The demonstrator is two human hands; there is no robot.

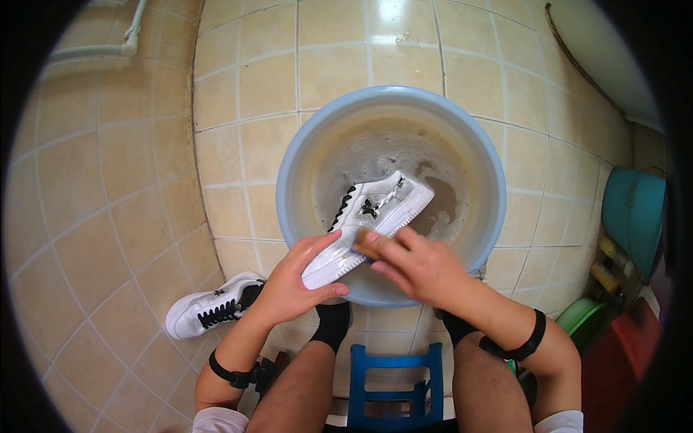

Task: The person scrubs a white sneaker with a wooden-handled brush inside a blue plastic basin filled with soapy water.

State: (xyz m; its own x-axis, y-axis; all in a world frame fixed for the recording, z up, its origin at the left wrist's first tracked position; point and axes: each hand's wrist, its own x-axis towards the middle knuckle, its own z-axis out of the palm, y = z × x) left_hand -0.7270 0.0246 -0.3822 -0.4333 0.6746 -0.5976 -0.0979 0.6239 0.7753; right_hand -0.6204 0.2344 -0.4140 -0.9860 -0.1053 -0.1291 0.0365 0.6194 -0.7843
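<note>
A white sneaker [386,207] with black laces and a dark butterfly-shaped mark on its side is tilted over a light blue basin [290,180]. My left hand [294,283] grips it at the near, lower-left end, thumb on top. In my right hand [415,268] is a small brush with a brown back [367,244], pressed against the shoe's side just above the sole; its bristles are mostly hidden and slightly blurred. Murky, foamy water [361,148] lies in the basin beneath the shoe.
A second white sneaker [209,309] with black laces lies on the tiled floor to the left. Between my legs stands a blue plastic stool [397,357]. Teal [632,216], green [581,317] and red tubs [621,361] crowd the right side. A tiled wall [119,209] rises at the left.
</note>
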